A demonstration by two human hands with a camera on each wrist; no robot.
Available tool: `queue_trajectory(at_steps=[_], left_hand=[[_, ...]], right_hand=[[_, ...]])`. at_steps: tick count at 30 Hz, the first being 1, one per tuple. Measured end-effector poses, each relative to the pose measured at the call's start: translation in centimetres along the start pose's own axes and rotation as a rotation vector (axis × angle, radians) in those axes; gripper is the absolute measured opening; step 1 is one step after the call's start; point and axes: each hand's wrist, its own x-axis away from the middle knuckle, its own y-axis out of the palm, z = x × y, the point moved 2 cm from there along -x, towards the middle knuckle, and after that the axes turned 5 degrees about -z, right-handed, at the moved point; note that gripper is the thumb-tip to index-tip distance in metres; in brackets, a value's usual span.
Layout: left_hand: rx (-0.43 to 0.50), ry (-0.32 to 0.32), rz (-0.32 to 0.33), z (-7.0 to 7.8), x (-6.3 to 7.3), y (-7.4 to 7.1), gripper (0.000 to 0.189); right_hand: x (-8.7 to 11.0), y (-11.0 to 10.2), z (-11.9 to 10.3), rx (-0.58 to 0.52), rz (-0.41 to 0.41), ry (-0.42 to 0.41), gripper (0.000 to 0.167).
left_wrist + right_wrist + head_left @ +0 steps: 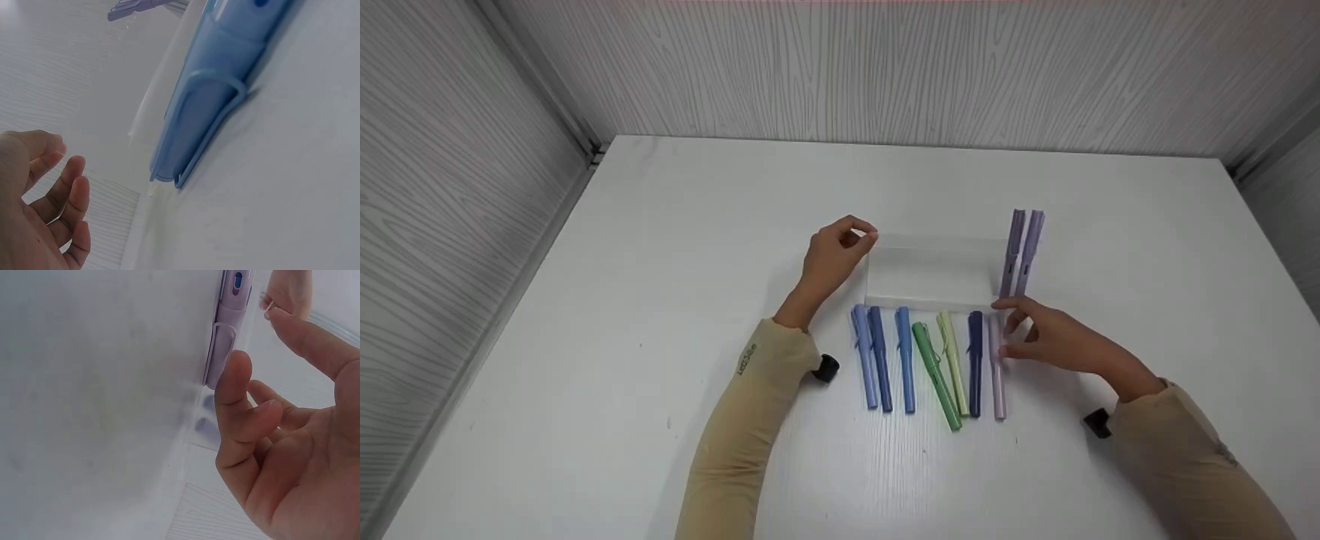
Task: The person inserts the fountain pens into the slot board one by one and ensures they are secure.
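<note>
In the head view, my left hand (837, 253) is at the far left corner of a clear, shallow box (937, 274), thumb and index fingertips together at its edge. My right hand (1057, 336) is at the near right corner, fingers bent and thumb apart. Its thumb is beside a light purple pen (997, 375), and in the right wrist view an index fingertip is right at that pen's clip (224, 343). Two purple pens, one dark (1012, 251) and one lighter (1030, 251), lie at the box's right end.
In front of the box lies a row of capped pens: several blue ones, including a light blue pen (905, 360) and a navy pen (975, 364), plus a green pen (936, 375) and a yellow-green pen (952, 364). The white table (607, 337) meets wood-grain panels (840, 75) behind.
</note>
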Motion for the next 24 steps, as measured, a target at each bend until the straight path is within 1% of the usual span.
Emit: queue_trajectory(at_steps=[12, 17, 24], left_hand=[[-0.016, 0.006, 0.006, 0.03, -0.06, 0.0, 0.019], [-0.027, 0.015, 0.009, 0.0, -0.07, 0.02, 0.019], [-0.014, 0.009, 0.007, -0.09, -0.02, 0.08, 0.016]], right_hand=[[-0.03, 0.15, -0.03, 0.012, -0.063, 0.034, 0.068], [-0.16, 0.31, 0.23, 0.015, -0.076, 0.031, 0.069], [-0.34, 0.5, 0.29, 0.024, -0.087, 0.038, 0.069]])
